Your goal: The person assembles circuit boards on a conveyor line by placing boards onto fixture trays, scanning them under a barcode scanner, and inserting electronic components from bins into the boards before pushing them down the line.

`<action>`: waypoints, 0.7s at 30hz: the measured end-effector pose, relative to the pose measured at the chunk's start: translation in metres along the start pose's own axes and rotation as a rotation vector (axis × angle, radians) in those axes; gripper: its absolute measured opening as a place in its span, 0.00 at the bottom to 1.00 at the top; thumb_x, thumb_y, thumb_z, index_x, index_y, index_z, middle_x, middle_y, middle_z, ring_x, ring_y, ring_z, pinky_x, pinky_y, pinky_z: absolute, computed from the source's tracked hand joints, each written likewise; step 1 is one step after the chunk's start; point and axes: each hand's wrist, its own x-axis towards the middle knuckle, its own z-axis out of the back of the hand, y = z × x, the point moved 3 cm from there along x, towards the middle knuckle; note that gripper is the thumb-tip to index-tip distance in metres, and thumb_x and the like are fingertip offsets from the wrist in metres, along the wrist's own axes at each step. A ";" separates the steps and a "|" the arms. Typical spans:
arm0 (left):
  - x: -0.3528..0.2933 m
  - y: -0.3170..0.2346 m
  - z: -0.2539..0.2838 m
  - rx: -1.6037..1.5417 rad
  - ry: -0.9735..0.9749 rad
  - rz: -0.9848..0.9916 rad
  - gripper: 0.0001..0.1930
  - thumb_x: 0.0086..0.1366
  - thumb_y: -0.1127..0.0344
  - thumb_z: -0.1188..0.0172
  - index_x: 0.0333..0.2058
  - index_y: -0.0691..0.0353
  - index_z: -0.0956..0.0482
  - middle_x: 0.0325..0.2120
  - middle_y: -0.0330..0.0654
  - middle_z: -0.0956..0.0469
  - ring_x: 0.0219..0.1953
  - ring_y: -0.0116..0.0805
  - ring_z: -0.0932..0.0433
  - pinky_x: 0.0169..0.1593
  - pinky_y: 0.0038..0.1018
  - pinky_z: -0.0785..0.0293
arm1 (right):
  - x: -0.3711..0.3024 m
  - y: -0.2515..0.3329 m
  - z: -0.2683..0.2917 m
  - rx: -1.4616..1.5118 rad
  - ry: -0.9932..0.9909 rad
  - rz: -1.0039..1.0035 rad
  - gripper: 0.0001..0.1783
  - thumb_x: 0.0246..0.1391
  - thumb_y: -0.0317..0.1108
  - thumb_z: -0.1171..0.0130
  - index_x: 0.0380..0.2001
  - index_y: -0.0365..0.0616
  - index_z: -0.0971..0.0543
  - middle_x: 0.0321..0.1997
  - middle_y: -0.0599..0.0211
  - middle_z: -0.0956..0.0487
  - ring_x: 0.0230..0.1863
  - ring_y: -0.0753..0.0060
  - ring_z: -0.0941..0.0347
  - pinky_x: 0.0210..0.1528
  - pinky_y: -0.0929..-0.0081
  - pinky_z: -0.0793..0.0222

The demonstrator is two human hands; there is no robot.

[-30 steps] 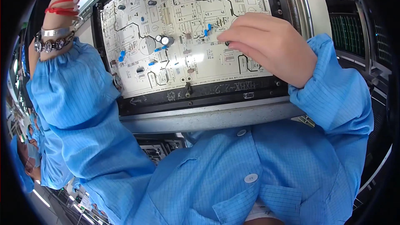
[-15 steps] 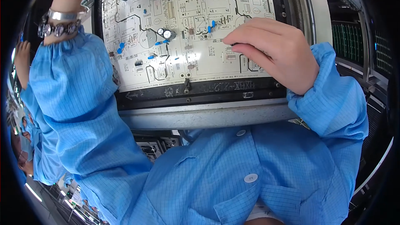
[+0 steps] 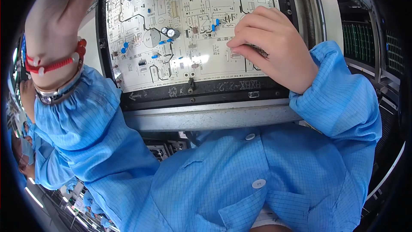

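Note:
A pale printed circuit board lies before me in a black frame. Upright dark capacitors and small blue disc components stand on it. Over the board's right half hovers my right hand, thumb and forefinger pressed together close to the surface. What they hold, if anything, is hidden. My left hand reaches up past the frame's left side, and its fingers lie beyond the upper edge of the picture. A red cord circles that wrist.
A metal rail runs between the frame and my body. On the right are a ribbed vertical part and a rack of green boards. At the far left another person in blue is close by.
My left hand has come back toward me and turned, showing more of the hand and wrist. My right hand has shifted slightly left, its fingertips still together over the board.

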 end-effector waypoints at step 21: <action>-0.043 -0.007 -0.029 -0.101 0.230 0.311 0.15 0.61 0.75 0.51 0.47 0.69 0.27 0.51 0.49 0.30 0.50 0.33 0.29 0.53 0.22 0.35 | 0.000 0.042 0.045 0.196 -0.136 0.491 0.20 0.34 0.29 0.40 0.36 0.35 0.25 0.33 0.61 0.27 0.31 0.64 0.29 0.34 0.67 0.28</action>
